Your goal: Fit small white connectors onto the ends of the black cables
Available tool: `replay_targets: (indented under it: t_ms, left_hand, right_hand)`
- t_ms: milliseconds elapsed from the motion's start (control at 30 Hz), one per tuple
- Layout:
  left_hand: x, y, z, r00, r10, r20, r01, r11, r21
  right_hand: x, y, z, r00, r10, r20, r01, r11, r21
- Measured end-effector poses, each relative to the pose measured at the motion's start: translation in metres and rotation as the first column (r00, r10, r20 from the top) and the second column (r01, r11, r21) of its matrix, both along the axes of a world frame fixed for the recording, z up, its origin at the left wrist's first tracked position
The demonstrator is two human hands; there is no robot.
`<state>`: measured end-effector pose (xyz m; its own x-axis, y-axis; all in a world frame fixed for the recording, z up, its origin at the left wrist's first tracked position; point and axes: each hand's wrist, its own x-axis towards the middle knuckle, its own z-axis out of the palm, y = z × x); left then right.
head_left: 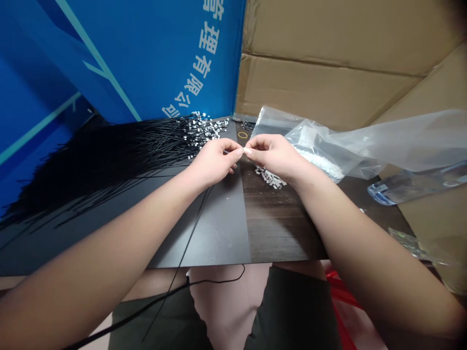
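My left hand is closed in a pinch on the end of a thin black cable, which trails down across the table and over its front edge. Fingertip to fingertip with it, my right hand pinches a small white connector piece against the cable's end. Whether the two are joined is hidden by the fingers. Just below my right hand lies a loose pile of small white connector pieces. To the left, a thick bundle of black cables rests on the table, many with white ends.
A clear plastic bag holding more white pieces lies behind my right hand. Near it are a yellow rubber band and blue-edged plastic wrapping. A blue panel and cardboard wall the back. Another black cord hangs before the front edge.
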<state>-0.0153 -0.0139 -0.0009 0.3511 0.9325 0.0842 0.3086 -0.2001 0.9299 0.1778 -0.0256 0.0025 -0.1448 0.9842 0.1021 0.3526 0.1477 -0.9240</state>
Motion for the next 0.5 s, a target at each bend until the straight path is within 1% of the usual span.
replay_targets:
  t_ms: [167,500]
  left_hand:
    - [0.0011,-0.0002,-0.0006,1.000,0.012,0.027,-0.011,0.999,-0.030]
    - [-0.0010,-0.0006,0.0038,0.998,0.003,-0.060,-0.002,1.000,0.013]
  right_hand:
    - [-0.0009,0.0006,0.0017,1.000,-0.016,-0.021,0.016,1.000,-0.008]
    - [-0.0004,-0.0005,0.0021,0.999,0.028,0.031,-0.028,1.000,-0.012]
